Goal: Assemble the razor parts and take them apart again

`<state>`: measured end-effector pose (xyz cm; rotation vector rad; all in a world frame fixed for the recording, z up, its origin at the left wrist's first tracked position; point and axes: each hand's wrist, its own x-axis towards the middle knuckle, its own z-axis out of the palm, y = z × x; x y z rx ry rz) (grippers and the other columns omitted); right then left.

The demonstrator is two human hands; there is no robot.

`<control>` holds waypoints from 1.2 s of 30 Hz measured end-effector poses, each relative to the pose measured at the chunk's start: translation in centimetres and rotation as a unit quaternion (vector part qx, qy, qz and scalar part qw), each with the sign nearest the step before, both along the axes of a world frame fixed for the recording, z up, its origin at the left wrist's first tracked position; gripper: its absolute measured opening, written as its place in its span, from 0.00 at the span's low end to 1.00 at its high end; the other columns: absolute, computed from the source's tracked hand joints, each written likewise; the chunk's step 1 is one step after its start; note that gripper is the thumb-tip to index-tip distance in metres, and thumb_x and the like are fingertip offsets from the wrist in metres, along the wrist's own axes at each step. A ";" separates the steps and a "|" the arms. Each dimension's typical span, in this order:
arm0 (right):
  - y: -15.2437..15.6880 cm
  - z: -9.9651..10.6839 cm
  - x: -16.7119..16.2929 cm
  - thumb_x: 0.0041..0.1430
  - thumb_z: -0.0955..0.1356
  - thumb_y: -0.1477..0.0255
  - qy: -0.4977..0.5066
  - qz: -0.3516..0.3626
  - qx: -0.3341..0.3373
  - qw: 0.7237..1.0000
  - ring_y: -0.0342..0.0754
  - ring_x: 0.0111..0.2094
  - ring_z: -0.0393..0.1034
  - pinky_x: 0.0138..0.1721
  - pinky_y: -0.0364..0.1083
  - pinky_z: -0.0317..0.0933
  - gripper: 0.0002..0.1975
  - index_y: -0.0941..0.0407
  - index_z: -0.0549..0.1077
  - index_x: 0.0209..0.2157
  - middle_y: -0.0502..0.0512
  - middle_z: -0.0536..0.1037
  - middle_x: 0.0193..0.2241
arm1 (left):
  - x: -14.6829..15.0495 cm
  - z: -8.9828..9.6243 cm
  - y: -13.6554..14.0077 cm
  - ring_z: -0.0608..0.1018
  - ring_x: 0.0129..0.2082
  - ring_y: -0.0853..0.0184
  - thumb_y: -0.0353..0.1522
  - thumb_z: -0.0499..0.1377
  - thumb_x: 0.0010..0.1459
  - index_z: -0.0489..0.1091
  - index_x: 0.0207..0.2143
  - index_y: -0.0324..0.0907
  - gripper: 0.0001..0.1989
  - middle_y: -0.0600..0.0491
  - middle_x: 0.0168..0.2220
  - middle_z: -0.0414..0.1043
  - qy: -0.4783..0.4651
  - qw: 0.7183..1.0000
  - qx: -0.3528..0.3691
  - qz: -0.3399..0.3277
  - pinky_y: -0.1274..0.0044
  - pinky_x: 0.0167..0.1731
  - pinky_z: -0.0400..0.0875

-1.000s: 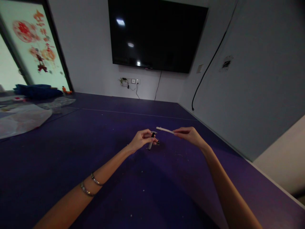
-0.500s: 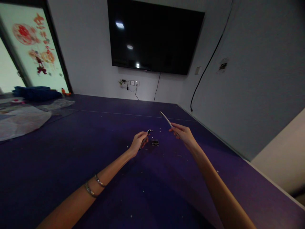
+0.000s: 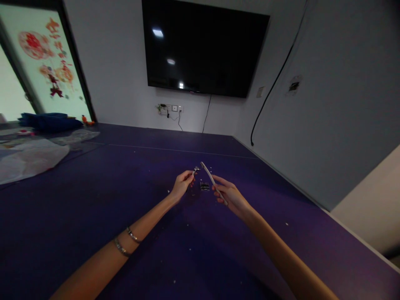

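My left hand (image 3: 182, 183) is closed around a small dark-handled tool (image 3: 196, 170) with a pale, shiny head; its exact kind is too small to make out. In my right hand (image 3: 229, 192) is a slim white brush (image 3: 208, 173), shaped like a toothbrush, gripped by its lower part. The brush slants up and left, its darker head close to the tool's head; whether they touch I cannot tell. Between the hands, on the purple surface, lies a small dark, partly shiny rectangular piece (image 3: 204, 186), untouched by either hand.
Small white bits are scattered over the purple surface (image 3: 150, 250). Clear plastic sheeting (image 3: 37, 158) and a dark blue bundle (image 3: 50, 121) lie at the far left. A television (image 3: 203, 46) is on the back wall, and a black cable (image 3: 275, 81) hangs at right.
My right hand has moved left and down, bringing the white brush's head near the tool in my left hand. The left hand has turned slightly, showing more of the tool's head.
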<state>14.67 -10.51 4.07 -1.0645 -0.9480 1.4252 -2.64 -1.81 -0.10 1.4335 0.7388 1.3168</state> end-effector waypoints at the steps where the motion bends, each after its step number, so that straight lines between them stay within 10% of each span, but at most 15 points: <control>1: -0.5 -0.2 -0.2 0.49 0.66 0.78 0.001 0.008 -0.002 1.000 0.37 0.18 0.59 0.15 0.36 0.48 0.23 0.55 0.67 0.50 0.48 0.68 0.23 | 0.0 0.0 0.1 0.67 0.22 0.75 0.32 0.57 0.49 0.70 0.35 0.37 0.10 0.56 0.24 0.66 0.002 1.000 0.005 0.001 0.82 0.22 0.61; 36: -3.3 -2.0 -2.5 0.45 0.68 0.74 0.061 -0.056 0.004 0.997 0.37 0.20 0.59 0.19 0.39 0.54 0.27 0.54 0.66 0.51 0.47 0.69 0.24 | 0.4 -0.4 0.0 0.68 0.22 0.73 0.31 0.57 0.49 0.70 0.37 0.37 0.12 0.54 0.26 0.69 0.034 0.999 0.022 0.007 0.81 0.23 0.62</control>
